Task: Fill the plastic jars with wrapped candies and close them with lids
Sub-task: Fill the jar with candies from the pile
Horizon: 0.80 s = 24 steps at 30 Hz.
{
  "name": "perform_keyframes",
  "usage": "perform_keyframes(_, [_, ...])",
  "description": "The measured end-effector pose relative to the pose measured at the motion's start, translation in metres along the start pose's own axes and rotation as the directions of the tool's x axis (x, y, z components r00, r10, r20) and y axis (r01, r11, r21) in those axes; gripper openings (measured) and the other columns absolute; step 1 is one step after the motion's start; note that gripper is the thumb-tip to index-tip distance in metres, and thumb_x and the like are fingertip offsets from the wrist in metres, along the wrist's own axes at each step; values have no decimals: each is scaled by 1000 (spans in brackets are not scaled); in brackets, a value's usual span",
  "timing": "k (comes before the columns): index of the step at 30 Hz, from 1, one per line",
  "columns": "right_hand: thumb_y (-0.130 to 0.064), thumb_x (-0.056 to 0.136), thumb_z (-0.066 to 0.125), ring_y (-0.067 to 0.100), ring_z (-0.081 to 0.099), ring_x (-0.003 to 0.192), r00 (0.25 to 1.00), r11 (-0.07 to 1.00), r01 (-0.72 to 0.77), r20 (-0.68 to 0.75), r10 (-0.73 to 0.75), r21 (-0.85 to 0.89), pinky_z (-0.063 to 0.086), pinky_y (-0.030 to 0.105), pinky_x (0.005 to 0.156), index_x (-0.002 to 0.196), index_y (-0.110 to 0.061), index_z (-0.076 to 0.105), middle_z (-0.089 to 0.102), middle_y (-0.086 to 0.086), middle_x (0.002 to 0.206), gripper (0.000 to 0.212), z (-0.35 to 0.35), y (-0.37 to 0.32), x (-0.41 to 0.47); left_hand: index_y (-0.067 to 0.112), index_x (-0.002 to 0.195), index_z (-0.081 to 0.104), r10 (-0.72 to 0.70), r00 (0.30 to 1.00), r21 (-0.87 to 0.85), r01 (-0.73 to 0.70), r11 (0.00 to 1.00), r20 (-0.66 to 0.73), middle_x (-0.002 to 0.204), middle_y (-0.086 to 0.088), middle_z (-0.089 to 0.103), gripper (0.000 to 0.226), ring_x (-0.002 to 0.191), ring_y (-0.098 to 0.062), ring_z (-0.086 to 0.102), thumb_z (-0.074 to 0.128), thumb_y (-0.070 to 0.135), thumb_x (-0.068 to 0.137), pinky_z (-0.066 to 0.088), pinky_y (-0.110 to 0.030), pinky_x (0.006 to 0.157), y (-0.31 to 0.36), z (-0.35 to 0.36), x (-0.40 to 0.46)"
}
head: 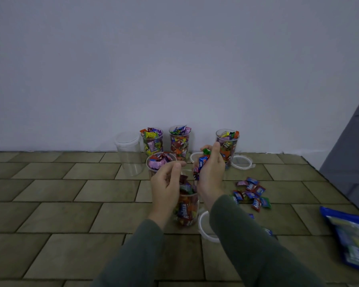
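The right hand (210, 170) grips a bunch of bright wrapped candies (201, 163) above the near jar (187, 208), a clear plastic one nearly full. The left hand (167, 183) curls loosely at its rim, holding nothing. Loose candies (252, 192) lie scattered rightward on the tiled floor (71, 204).

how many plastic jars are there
6. An empty jar far left, three filled jars by the wall, one in front of those, and the nearest jar between the hands. None has a lid on.
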State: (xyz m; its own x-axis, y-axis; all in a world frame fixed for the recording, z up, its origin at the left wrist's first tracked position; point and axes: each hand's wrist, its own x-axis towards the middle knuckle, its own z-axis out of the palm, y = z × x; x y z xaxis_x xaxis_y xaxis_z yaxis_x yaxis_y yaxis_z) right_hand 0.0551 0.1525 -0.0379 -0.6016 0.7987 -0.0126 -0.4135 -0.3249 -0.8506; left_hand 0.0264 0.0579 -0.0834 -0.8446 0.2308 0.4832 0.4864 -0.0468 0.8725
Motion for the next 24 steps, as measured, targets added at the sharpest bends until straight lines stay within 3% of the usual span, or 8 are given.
perform_keyframes(4, [-49, 99, 40, 11, 57, 59, 1000, 998, -28, -2, 28, -56, 44, 21, 47, 82, -16, 61, 61, 2, 71, 43, 2, 2, 2, 32, 111, 62, -60, 998, -74, 58, 996, -26, 111, 10, 65, 34, 106, -9, 61, 44, 52, 90, 53, -42, 91, -11, -3, -18])
perform_keyframes(8, [-45, 101, 37, 12, 49, 52, 987, 994, 1, 159, 17, -113, 41, 24, 49, 81, -13, 58, 52, 3, 62, 43, 2, 3, 3, 41, 130, 46, -150, 980, -90, 162, 983, 132, 131, 9, 54, 68, 120, -8, 54, 63, 70, 71, 48, -37, 101, -26, -6, -31])
perform_keyframes(12, [-38, 104, 33, 16, 45, 52, 960, 993, 26, 281, 8, -117, 44, 20, 50, 78, -9, 54, 43, 3, 56, 45, 6, 1, 3, 41, 141, 35, -227, 931, -41, 249, 968, 286, 137, 16, 45, 102, 124, 0, 47, 89, 41, 55, 44, -26, 102, -29, -7, -24])
perform_keyframes(14, [-38, 103, 35, 18, 49, 57, 949, 978, 35, 313, 32, -207, 48, 20, 52, 77, -9, 54, 47, 5, 59, 45, 7, 1, 4, 39, 140, 36, -236, 921, -22, 255, 967, 309, 135, 17, 46, 101, 123, 1, 48, 92, 32, 56, 44, -23, 101, -31, -7, -19])
perform_keyframes(17, [-38, 101, 44, 22, 60, 69, 899, 913, 85, 426, 102, -399, 51, 30, 63, 82, -10, 60, 59, 8, 72, 38, 5, 2, 4, 35, 138, 38, -231, 916, -1, 245, 970, 328, 132, 18, 50, 95, 121, 3, 50, 92, 31, 60, 46, -19, 99, -33, -8, -15])
perform_keyframes(19, [-31, 99, 51, 16, 61, 75, 846, 811, 266, 529, 62, -520, 51, 25, 67, 89, -9, 64, 63, 6, 81, 27, -1, 0, 3, 32, 137, 39, -216, 917, -7, 231, 973, 335, 132, 16, 51, 92, 119, 4, 51, 91, 27, 62, 46, -14, 95, -33, -8, -15])
perform_keyframes(22, [-29, 92, 62, 7, 57, 88, 720, 425, 624, 694, 14, -656, 44, 14, 74, 96, -17, 68, 60, -1, 98, 14, -11, -8, 7, 29, 137, 39, -212, 916, -36, 238, 971, 339, 130, 13, 54, 89, 116, 3, 55, 90, 21, 64, 47, -11, 89, -33, -9, -15])
perform_keyframes(24, [-30, 89, 66, 9, 57, 91, 665, 253, 702, 740, 101, -665, 48, 20, 80, 98, -23, 71, 60, -4, 101, 13, -13, -21, 11, 28, 139, 38, -210, 914, -55, 243, 968, 349, 130, 11, 55, 90, 116, -1, 57, 90, 20, 65, 50, -18, 93, -34, -9, -15])
